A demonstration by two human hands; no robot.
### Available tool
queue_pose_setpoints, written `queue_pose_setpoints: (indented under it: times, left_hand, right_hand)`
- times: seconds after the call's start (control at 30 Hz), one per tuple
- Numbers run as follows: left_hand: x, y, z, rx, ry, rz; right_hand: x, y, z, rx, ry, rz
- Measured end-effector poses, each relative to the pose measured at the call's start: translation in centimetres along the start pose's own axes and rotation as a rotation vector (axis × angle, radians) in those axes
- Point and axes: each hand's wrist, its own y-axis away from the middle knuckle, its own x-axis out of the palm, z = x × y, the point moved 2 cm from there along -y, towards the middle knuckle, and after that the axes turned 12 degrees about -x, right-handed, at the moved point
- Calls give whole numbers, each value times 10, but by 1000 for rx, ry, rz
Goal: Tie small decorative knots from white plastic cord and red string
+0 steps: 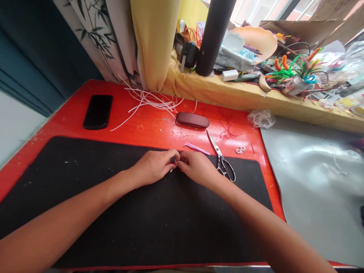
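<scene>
My left hand (155,165) and my right hand (195,165) meet fingertip to fingertip over the upper middle of the black mat (159,220). Fingers of both hands are pinched together. Something small and white (171,170) shows just below the fingertips; most of what they hold is hidden. Scissors (220,155) with dark handles lie right of my right hand, closed, partly on the mat. A pink strip (197,148) lies just beyond my hands, at the mat's far edge.
On the red table (127,135) are a black phone (98,112), tangled white strips (150,101), a maroon case (192,120), red threads (228,128) and small clear pieces (240,150). A cluttered ledge (224,89) runs behind; a grey sheet (315,182) lies right.
</scene>
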Motion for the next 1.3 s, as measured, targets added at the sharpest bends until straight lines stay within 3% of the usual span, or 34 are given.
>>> queue_pose_setpoints:
  times: [0.33, 0.7, 0.97, 1.3]
  left_hand:
    - [2, -2, 1, -16, -43, 1]
    - [0, -2, -3, -3, -62, 21]
    - [4, -2, 3, 44, -66, -38]
    - [8, 0, 6, 44, -55, -88]
  right_hand:
    - [-11, 2, 8, 37, 69, 14]
    - [-13, 15, -2, 41, 47, -8]
    - [-8, 9, -2, -5, -76, -39]
    - [2, 4, -19, 0, -286, -45]
